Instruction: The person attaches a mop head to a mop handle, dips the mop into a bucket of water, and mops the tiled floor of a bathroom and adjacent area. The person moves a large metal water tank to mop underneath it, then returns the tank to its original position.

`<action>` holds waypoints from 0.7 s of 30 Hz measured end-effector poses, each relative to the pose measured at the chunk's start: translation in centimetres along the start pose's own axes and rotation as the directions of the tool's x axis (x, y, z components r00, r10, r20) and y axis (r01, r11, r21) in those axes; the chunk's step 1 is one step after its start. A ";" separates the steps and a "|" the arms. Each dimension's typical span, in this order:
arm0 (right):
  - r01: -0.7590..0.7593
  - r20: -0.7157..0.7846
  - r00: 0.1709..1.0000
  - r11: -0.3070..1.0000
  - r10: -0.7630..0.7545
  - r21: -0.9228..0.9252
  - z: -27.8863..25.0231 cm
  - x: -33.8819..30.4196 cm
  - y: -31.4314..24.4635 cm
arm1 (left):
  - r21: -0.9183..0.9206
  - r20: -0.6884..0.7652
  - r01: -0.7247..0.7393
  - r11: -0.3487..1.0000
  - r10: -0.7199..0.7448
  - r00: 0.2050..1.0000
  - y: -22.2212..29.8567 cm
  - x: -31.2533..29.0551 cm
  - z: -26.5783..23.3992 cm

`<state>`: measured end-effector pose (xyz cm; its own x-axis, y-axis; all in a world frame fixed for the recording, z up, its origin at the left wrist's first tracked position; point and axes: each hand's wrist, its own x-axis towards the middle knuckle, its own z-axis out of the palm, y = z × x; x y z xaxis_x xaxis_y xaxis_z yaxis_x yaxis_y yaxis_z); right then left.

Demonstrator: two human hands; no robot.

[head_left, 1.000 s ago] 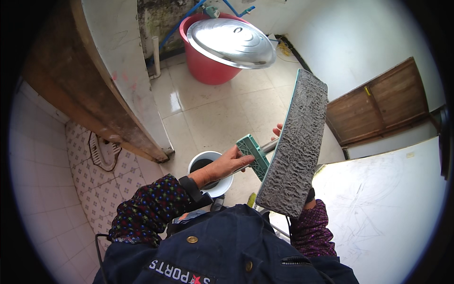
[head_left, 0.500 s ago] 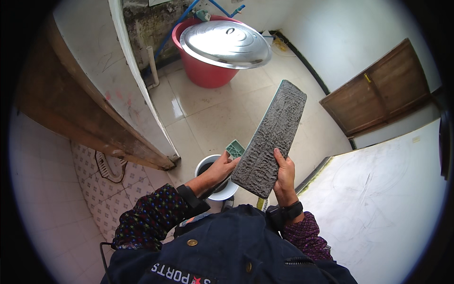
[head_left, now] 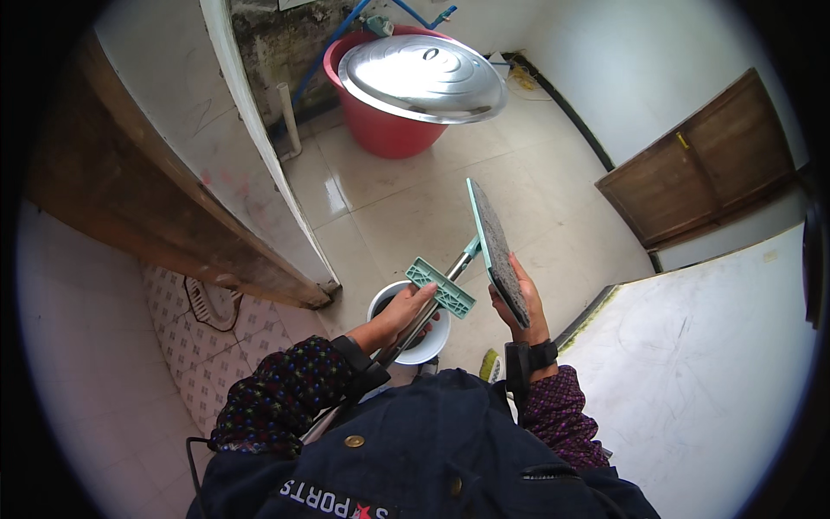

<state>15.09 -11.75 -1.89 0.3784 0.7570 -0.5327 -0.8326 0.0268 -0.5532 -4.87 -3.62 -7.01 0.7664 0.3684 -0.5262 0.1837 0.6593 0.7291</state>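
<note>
A flat mop is in both of my hands. Its head stands nearly edge-on, a thin green plate with a grey fibrous pad on the right face. My right hand is closed on the head's near end. A metal pole runs from the head down to the left, passing a green slotted scraper. My left hand is closed round the pole at the scraper, thumb lying by the scraper's edge. Beneath that hand stands a white bucket, its dark inside partly hidden by the hand and pole.
Farther off, a red tub carries a large metal lid, tilted over its rim. A wooden door frame rises on the left beside a patterned tile floor. At right are a brown wooden panel and a white slab.
The mop head has turned from showing its broad grey pad to nearly edge-on, uncovering the pole and more of the scraper. My right hand now grips the head's near end.
</note>
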 end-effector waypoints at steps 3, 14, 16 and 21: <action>-0.062 0.008 0.998 0.995 0.062 0.079 -0.9 0.5 1.1 | -0.054 0.000 0.061 0.997 -0.061 0.998 -0.3 0.1 -0.3; -0.100 0.067 0.992 0.994 0.103 -0.054 -4.0 2.6 2.6 | 0.020 0.100 0.046 0.999 -0.048 0.994 -0.6 -0.6 -1.9; -0.088 0.084 0.992 0.994 0.094 -0.072 -4.5 1.7 3.0 | -0.010 0.139 0.028 1.000 -0.026 0.990 -0.6 -0.6 -2.2; -0.177 0.029 0.984 0.969 0.174 0.171 -5.4 -0.6 6.7 | -0.066 0.112 -0.053 0.996 0.060 0.992 1.7 1.6 -2.7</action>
<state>11.44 -15.55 -8.75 0.2156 0.7685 -0.6025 -0.9431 0.0039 -0.3325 -5.02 -0.14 -7.86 0.8404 0.3312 -0.4291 0.1021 0.6807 0.7254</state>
